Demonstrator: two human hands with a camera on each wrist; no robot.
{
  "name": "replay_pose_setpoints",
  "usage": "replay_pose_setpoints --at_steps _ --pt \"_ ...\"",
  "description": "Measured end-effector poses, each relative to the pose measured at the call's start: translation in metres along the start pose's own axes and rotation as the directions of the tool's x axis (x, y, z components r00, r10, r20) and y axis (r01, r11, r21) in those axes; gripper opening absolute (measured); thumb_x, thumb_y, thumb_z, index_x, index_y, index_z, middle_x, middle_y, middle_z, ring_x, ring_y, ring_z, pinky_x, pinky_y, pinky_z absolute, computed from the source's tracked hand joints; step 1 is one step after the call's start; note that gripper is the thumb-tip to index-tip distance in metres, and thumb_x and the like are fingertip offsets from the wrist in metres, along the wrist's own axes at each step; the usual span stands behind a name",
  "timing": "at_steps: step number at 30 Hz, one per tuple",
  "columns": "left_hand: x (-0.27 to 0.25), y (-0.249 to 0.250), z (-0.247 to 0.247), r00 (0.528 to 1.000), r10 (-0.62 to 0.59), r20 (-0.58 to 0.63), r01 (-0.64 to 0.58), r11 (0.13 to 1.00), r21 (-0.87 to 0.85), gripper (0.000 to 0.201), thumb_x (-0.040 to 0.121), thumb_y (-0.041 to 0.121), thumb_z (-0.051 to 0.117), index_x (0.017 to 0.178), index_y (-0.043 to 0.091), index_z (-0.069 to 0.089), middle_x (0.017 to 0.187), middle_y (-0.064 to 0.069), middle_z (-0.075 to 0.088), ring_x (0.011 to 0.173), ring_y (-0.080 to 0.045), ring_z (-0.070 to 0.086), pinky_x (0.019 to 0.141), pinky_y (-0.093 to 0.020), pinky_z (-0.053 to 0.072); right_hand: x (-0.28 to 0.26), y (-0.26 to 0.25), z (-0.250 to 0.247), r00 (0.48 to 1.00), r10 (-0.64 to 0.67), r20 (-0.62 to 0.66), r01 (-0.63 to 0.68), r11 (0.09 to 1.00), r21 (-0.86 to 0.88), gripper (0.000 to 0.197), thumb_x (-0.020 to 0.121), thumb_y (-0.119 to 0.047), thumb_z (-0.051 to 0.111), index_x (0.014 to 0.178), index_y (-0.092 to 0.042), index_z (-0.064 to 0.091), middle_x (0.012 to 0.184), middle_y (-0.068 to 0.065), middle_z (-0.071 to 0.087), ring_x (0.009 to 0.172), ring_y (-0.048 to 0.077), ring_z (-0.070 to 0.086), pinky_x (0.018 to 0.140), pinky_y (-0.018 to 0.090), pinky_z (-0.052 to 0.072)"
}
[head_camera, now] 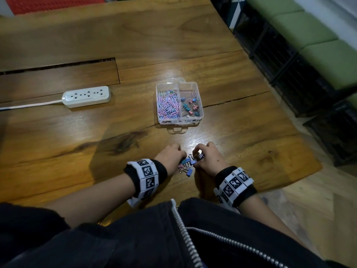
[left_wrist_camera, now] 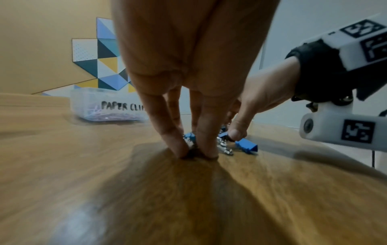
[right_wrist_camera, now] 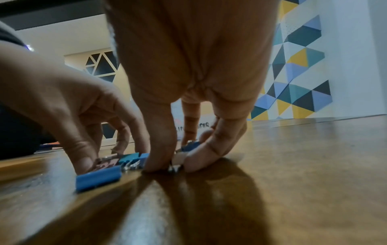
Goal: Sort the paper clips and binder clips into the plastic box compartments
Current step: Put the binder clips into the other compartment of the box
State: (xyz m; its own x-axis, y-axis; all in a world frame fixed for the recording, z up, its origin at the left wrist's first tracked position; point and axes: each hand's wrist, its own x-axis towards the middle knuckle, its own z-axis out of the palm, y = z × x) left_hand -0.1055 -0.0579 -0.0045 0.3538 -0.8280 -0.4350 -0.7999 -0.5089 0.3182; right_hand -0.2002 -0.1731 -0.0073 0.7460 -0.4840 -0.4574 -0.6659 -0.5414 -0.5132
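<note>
A small pile of blue, teal and pink binder clips (head_camera: 187,165) lies on the wooden table close to me. My left hand (head_camera: 182,161) is curled over the pile's left side, with pink and teal clips pinched between thumb and fingers (right_wrist_camera: 83,163). My right hand (head_camera: 195,160) pinches clips on the right side; a pale clip (right_wrist_camera: 179,158) sits between its thumb and finger. A loose blue clip (right_wrist_camera: 98,178) lies just outside the hands. Farther back stands the clear plastic box (head_camera: 180,121), with paper clips (head_camera: 168,105) in the left compartment and binder clips (head_camera: 190,108) in the right.
A white power strip (head_camera: 87,96) with its cord lies at the left. A long slot (head_camera: 58,65) cuts the tabletop behind it. The table's edge curves away on the right, beside black crates topped with green cushions (head_camera: 309,35).
</note>
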Motion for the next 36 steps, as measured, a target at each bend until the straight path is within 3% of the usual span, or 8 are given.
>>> replay_pose_setpoints --at_steps 6,10,15,19,25,29,33,36 --pt "0.002 -0.011 -0.008 0.995 0.021 0.1 -0.021 1.0 0.005 0.029 0.084 0.017 0.062 0.113 0.016 0.056 0.119 -0.008 0.048 0.105 -0.022 0.052 0.087 -0.029 0.045 0.0 0.008 -0.003 0.996 -0.046 -0.075 0.043 0.998 -0.034 0.025 0.074 -0.014 0.07 0.096 -0.01 0.058 0.1 0.002 0.052 0.087 0.011 0.044 0.074 0.02 0.039" --pt "0.004 -0.014 -0.013 0.989 0.004 0.15 -0.009 1.0 0.03 0.027 0.088 0.015 0.055 0.115 0.014 0.055 0.117 -0.01 0.049 0.102 -0.023 0.054 0.086 -0.028 0.047 0.003 0.015 -0.011 0.997 -0.06 -0.048 0.061 0.998 0.005 0.016 0.076 -0.005 0.064 0.09 -0.008 0.057 0.091 0.002 0.054 0.08 0.013 0.049 0.06 0.013 0.04" --pt "0.003 -0.011 -0.014 0.995 0.043 0.095 -0.05 0.996 0.077 0.03 0.091 0.014 0.051 0.12 0.013 0.054 0.115 -0.011 0.05 0.099 -0.025 0.057 0.086 -0.031 0.051 0.015 0.008 -0.034 0.996 -0.053 -0.067 0.064 0.981 0.181 0.018 0.076 -0.007 0.066 0.081 -0.017 0.052 0.084 -0.003 0.053 0.081 0.014 0.053 0.071 0.023 0.05" --pt "0.003 -0.01 -0.015 0.998 0.05 0.043 -0.053 0.996 0.077 0.024 0.091 0.013 0.051 0.113 0.01 0.061 0.113 -0.01 0.054 0.097 -0.024 0.058 0.084 -0.031 0.051 0.032 -0.018 -0.062 0.977 -0.11 -0.182 0.156 0.952 0.264 0.014 0.08 -0.005 0.061 0.088 -0.014 0.053 0.082 -0.007 0.051 0.076 0.01 0.054 0.06 0.017 0.047" --pt "0.003 -0.015 -0.014 1.0 0.005 0.009 -0.005 0.999 -0.049 0.023 0.09 0.013 0.052 0.11 0.011 0.063 0.113 -0.007 0.057 0.101 -0.021 0.056 0.082 -0.025 0.045 0.074 -0.043 -0.083 0.952 -0.064 -0.301 0.2 0.87 0.45 0.009 0.085 -0.011 0.058 0.093 -0.009 0.055 0.089 0.003 0.059 0.084 0.019 0.06 0.075 0.026 0.053" --pt "0.003 -0.02 -0.016 1.0 -0.019 -0.005 0.018 0.993 -0.121 0.026 0.091 0.014 0.052 0.114 0.011 0.063 0.115 -0.007 0.058 0.104 -0.02 0.056 0.087 -0.025 0.046 0.084 -0.039 -0.076 0.968 -0.04 -0.249 0.161 0.858 0.488 0.021 0.09 -0.01 0.048 0.109 -0.004 0.055 0.113 0.013 0.059 0.099 0.022 0.058 0.087 0.033 0.052" --pt "0.005 -0.024 -0.018 0.997 -0.02 -0.072 0.008 0.987 -0.159 0.028 0.092 0.017 0.049 0.117 0.011 0.061 0.117 -0.008 0.056 0.106 -0.022 0.055 0.088 -0.028 0.044 0.063 -0.029 -0.062 0.963 -0.067 -0.262 0.178 0.886 0.429 0.024 0.087 0.001 0.046 0.106 -0.009 0.055 0.106 0.004 0.054 0.092 0.014 0.053 0.068 0.019 0.048" --pt "0.009 -0.023 -0.017 0.998 0.014 -0.068 -0.024 0.988 -0.153 0.03 0.092 0.018 0.049 0.119 0.012 0.061 0.119 -0.007 0.055 0.108 -0.021 0.054 0.09 -0.028 0.042 0.035 -0.019 -0.042 0.988 -0.143 -0.057 0.154 0.936 0.315 0.027 0.078 0.003 0.057 0.098 -0.016 0.053 0.11 0.005 0.051 0.089 0.014 0.051 0.064 0.017 0.045"
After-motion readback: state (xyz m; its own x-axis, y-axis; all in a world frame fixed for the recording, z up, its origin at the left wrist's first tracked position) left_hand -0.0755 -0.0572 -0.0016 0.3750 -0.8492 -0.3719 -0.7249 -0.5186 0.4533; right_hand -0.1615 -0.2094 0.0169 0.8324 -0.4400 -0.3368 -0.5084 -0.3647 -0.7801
